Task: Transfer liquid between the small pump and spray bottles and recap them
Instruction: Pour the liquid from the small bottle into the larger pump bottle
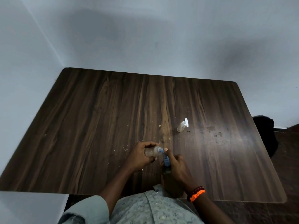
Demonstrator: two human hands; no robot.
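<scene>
Low in the centre of the frame, the left hand [142,156] wraps a small clear bottle [151,151] that looks light, slick and thin-walled, best gripped round its body, while the right hand [175,165] pinches the blue spray head [165,160] at its mouth; the capped pump bottle [182,126] stands right of centre on the worktop [97,126].

Shirt [145,209]: we see pale grey-green cloth with a mottled print and small buttons
Left sleeve [87,209]: rolled up
Right wrist: we see an orange braided band [197,196] beside dark red beads [195,189]
</scene>
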